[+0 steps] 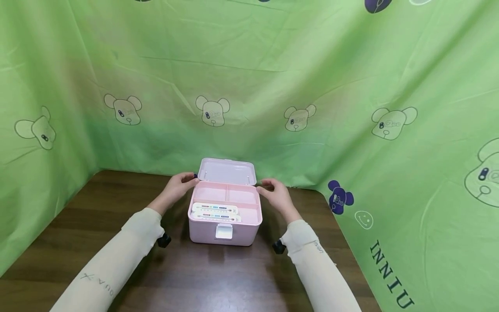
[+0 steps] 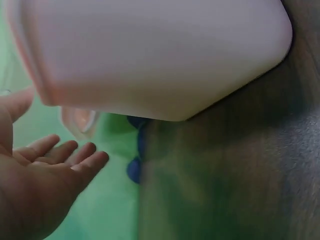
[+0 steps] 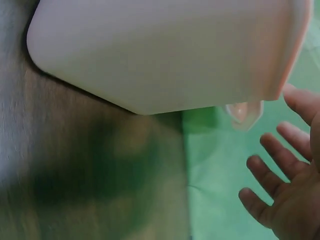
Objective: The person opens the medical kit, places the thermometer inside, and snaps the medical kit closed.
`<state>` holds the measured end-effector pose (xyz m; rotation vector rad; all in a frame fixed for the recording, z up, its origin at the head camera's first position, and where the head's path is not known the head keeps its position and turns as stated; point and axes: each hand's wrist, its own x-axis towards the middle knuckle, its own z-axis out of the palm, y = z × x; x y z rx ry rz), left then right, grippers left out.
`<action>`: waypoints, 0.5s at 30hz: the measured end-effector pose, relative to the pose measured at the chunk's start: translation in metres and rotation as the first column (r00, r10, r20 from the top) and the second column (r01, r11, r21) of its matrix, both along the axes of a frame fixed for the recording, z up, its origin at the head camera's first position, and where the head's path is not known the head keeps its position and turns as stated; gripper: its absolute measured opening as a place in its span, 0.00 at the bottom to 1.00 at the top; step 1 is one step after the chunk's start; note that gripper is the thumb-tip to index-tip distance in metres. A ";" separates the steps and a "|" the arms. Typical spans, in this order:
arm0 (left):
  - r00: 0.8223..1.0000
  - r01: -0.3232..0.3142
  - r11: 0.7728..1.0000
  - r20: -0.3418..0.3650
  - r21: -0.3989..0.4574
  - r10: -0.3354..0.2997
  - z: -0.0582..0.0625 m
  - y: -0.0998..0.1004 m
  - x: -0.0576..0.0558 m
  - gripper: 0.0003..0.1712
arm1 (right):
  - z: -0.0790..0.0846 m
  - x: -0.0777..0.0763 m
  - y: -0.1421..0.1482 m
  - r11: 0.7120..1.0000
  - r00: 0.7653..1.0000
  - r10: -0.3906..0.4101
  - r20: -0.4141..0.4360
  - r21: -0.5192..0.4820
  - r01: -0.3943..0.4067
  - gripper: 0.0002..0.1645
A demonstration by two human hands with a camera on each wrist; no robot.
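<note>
A pink plastic box (image 1: 224,234) stands on the table with its lid (image 1: 227,171) swung back. Two white thermometer-like sticks with printed scales (image 1: 215,209) lie in its front part, and dividers split the rear into two compartments. My left hand (image 1: 176,190) is at the box's back left corner, thumb by the rim and fingers spread. At the back right corner is my right hand (image 1: 277,196), held the same way. Both wrist views show relaxed fingers beside the box wall (image 2: 150,55), gripping nothing; whether the thumbs touch the rim I cannot tell.
The brown wooden table (image 1: 218,277) reaches back to a green curtain (image 1: 249,78) printed with bear heads, which also hangs along both sides. A white latch (image 1: 224,231) sits on the box's front. Dark wrist cameras (image 1: 164,240) are strapped under the sleeves.
</note>
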<state>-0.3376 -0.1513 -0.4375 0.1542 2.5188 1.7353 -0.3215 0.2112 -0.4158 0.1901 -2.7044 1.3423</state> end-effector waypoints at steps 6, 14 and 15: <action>0.999 0.030 0.994 0.029 0.100 -0.033 -0.014 0.004 -0.011 0.40 | -0.012 -0.008 -0.001 0.986 0.996 -0.034 0.085 -0.162 0.047 0.34; 0.995 0.057 0.940 0.053 0.336 -0.079 -0.022 0.014 -0.011 0.38 | -0.020 -0.014 -0.005 0.975 0.988 0.021 0.150 -0.220 0.012 0.35; 0.995 0.060 0.934 0.052 0.351 -0.084 -0.023 0.015 -0.011 0.37 | -0.021 -0.014 -0.004 0.970 0.985 0.040 0.166 -0.242 0.002 0.35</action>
